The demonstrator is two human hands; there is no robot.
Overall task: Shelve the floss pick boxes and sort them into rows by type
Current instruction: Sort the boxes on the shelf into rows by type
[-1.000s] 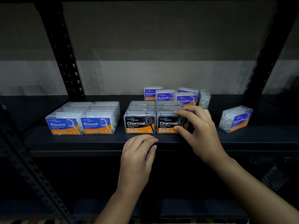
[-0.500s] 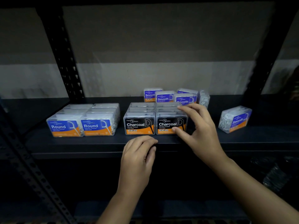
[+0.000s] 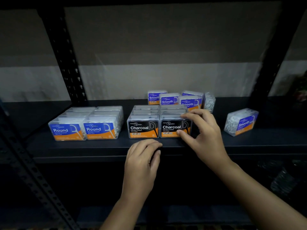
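Far left on the shelf (image 3: 207,143), two rows of Round boxes (image 3: 84,125) stand squared, labels facing me, each row running front to back. Just to their right, apart by a narrow gap, sit two rows of Charcoal boxes (image 3: 143,128), likewise front to back and touching side by side.

My left hand (image 3: 141,165) rests at the shelf's front lip, below the left Charcoal row, fingers loosely curled and gripping nothing.

My right hand (image 3: 204,131) pinches the front right Charcoal box (image 3: 172,128): thumb against its lower front face, fingers over its top edge. That row appears seated level with its neighbour.

Behind the Charcoal rows, a loose cluster of Smooth boxes (image 3: 176,100) stands unaligned, one turned side-on at its right end. Further right, well apart, a lone Smooth box (image 3: 240,122) sits skewed, its long axis angled away from the shelf front, label facing right of me.

Assessment: Round and Charcoal are sorted; Smooth is not. The stray box lies to the right of both hands, with the right hand clearly nearer. It would need turning square before it joins a row.
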